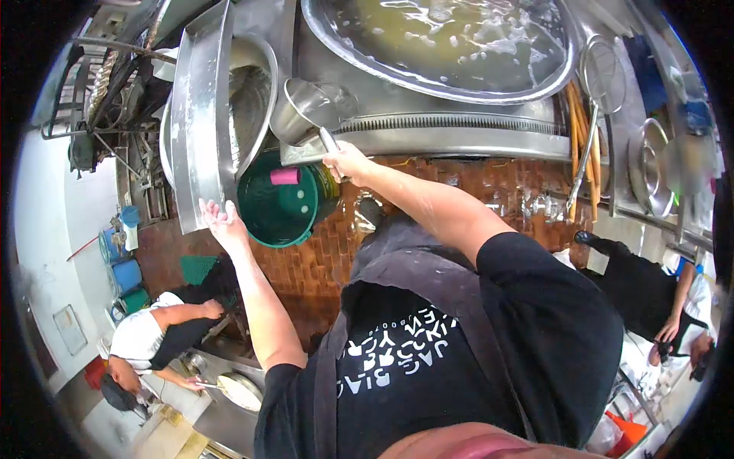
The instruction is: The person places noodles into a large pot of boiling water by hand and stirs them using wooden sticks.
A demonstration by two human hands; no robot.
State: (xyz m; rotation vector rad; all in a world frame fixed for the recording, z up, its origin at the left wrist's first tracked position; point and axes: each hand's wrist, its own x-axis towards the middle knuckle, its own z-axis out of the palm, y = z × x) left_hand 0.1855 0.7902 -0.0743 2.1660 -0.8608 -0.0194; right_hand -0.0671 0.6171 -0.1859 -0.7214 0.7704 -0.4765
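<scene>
Landmark: the round green plastic bucket (260, 218) on the floor in front of the person, seen from the head view.
Scoop: a deep steel scoop with a straight handle (297, 116), just beyond the bucket and a little to its right. It looks tilted; I can't tell what's in it.
Scoop's long axis: slanting, handle end toward the person, cup away and leftward.
Right hand: closed around the scoop's handle (348, 162), past the bucket's right side; of the two, it's nearer the scoop.
Left hand: fingers spread wide (226, 223), left of the bucket at the near end of the trough, seemingly touching it. I can't tell whether it bears weight.
Trough: a long, straight-sided steel channel (200, 115), left of the bucket, running away from the person, over a wide steel basin (266, 84).
Vat: a broad steel vat of cloudy liquid (436, 96), beyond the bucket and to its right; from the right hand it lies ahead and rightward.
Count: one bucket, one pink cylinder (285, 177) inside it, one scoop, one trough, one basin under it, one vat, one long-handled wire skimmer (604, 76); two other people, one to the left (145, 336), one to the right (638, 298).
</scene>
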